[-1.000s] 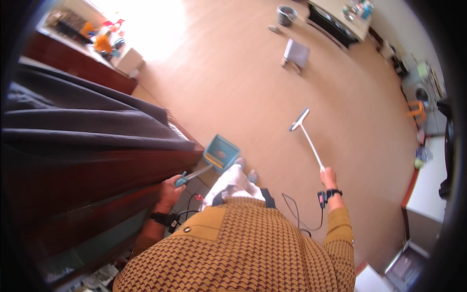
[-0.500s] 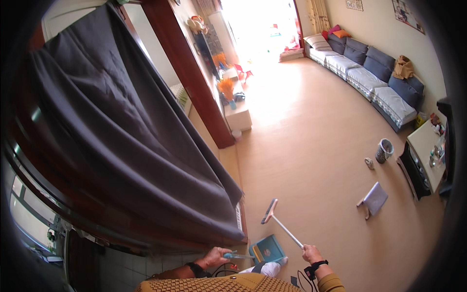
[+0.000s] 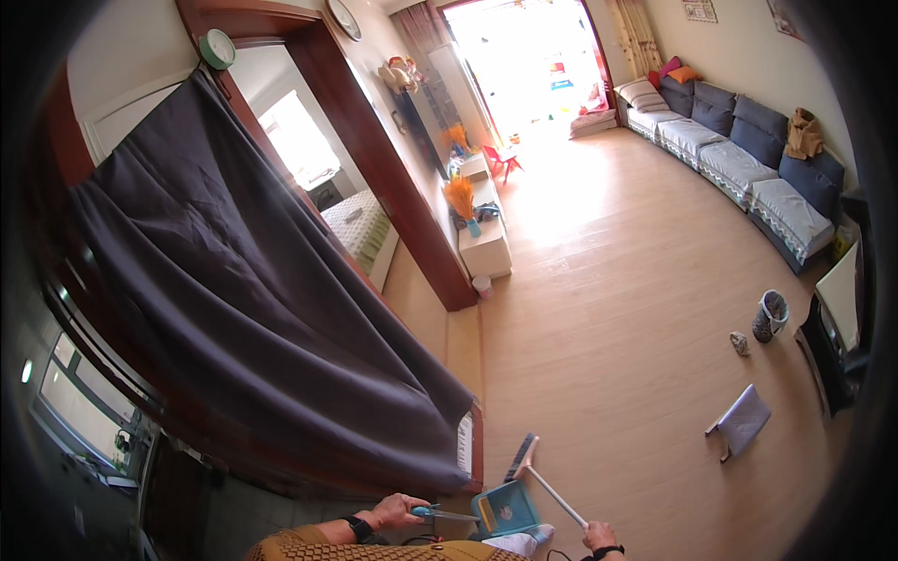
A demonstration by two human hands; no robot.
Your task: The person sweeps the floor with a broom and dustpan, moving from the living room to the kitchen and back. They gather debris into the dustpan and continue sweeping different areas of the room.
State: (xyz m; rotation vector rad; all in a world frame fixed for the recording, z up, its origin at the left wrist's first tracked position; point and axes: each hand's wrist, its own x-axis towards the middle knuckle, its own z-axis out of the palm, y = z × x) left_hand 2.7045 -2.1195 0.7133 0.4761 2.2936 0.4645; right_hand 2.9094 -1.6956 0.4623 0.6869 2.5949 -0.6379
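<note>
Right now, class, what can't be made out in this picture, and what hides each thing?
All in the head view:
Pale bits in the dustpan: too small to identify.
Forearm beyond the right hand: cut off by the lower edge.
Space behind the dark curtain: covered by cloth.
Much beyond the bright doorway: washed out by glare.

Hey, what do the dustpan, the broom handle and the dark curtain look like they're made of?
Dustpan: probably plastic; it is blue, with smooth walls that look moulded in one piece.
Broom handle: smooth and white, perhaps plastic or coated metal; its look leaves that open.
Curtain: fabric, mostly matte with a faint sheen, judging by its soft, draping folds.
</note>
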